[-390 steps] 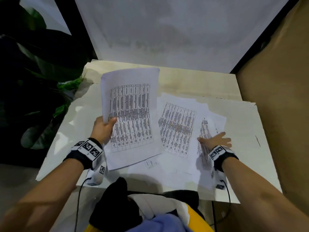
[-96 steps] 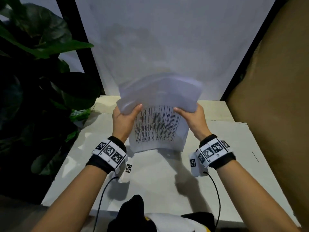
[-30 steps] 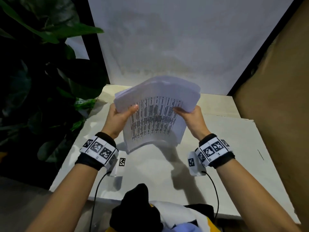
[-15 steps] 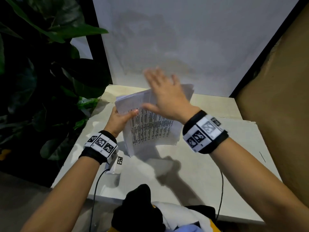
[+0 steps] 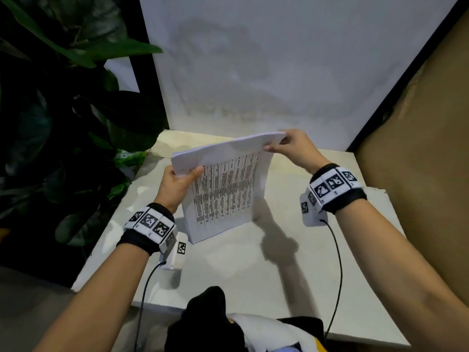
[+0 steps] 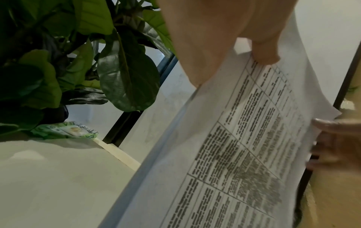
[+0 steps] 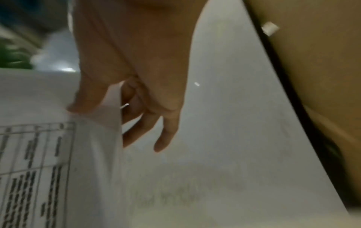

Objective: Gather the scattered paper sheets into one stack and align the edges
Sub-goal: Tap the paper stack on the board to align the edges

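The paper sheets form one stack (image 5: 223, 191) that stands on its lower edge on the white table (image 5: 228, 270), printed tables facing me. My left hand (image 5: 177, 184) grips the stack's upper left corner, thumb on the front. My right hand (image 5: 286, 146) pinches the upper right corner. In the left wrist view the stack (image 6: 244, 154) runs diagonally under my left thumb (image 6: 261, 50). In the right wrist view my right hand (image 7: 117, 98) holds the sheet edge (image 7: 97, 138), thumb in front and fingers behind.
A large-leaved plant (image 5: 63, 110) crowds the left side of the table. A white wall panel (image 5: 279, 59) stands right behind the stack and a brown board (image 5: 418, 161) closes off the right. Cables (image 5: 337, 275) hang from both wristbands over the front edge.
My right hand, raised flat above the stack's top edge half a second ago, has come down and taken hold of the upper right corner. The stack now stands straighter on the table.
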A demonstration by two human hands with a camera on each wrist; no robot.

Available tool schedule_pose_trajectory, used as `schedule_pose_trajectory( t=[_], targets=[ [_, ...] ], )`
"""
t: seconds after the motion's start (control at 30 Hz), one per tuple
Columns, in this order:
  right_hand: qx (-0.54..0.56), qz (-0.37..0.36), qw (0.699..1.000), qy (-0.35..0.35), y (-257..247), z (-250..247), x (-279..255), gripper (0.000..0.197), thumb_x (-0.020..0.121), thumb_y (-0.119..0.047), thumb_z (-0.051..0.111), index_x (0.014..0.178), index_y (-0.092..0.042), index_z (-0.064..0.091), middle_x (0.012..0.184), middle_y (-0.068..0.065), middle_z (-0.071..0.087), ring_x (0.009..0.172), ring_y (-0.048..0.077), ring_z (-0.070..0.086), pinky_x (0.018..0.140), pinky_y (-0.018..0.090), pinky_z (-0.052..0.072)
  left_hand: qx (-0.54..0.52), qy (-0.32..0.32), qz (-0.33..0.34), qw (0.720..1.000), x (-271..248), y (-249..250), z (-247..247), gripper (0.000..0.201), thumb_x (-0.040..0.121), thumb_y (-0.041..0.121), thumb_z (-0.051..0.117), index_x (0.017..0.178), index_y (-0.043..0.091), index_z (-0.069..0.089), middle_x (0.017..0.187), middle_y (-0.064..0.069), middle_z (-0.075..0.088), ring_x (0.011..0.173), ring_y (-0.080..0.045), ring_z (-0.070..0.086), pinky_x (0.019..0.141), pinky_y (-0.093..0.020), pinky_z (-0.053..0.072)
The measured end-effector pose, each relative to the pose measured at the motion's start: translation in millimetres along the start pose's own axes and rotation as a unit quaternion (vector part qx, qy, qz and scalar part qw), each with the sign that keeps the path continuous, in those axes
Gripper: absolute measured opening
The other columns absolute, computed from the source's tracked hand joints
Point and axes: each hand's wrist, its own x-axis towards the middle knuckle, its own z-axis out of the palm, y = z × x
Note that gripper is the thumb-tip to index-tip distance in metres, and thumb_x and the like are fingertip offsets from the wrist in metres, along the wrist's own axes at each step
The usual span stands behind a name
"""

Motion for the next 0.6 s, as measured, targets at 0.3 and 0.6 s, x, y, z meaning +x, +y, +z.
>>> schedule_pose_trajectory(
  t=[0.3,0.6],
  targets=[
    [0.203,0.023,0.978,0.044,14.0,32.6,-34.4,0.027,0.080,-0.004,0.064,0.106,0.003,0.063,0.108,0.026,0.064,0.082,0.017,0.061,0.084,0.036,0.051,-0.067,0.018,0.053,0.996,2.4,28.4,4.3,0.020,0.070,0.025,0.068,0.086,0.019,0.059,0.081,0.005,0.070,0.080,-0.015,0.067,0.075,-0.037,0.057],
    [0.252,0.025,0.965,0.073,26.8,41.2,-55.6,0.021,0.079,-0.003,0.065,0.097,-0.012,0.061,0.084,-0.002,0.064,0.066,-0.006,0.063,0.072,0.022,0.053,0.020,-0.075,0.038,0.996,-8.7,19.3,12.8,0.041,0.064,0.039,0.073,0.101,0.029,0.060,0.090,0.012,0.069,0.087,-0.006,0.064,0.073,-0.024,0.055]
  ],
)
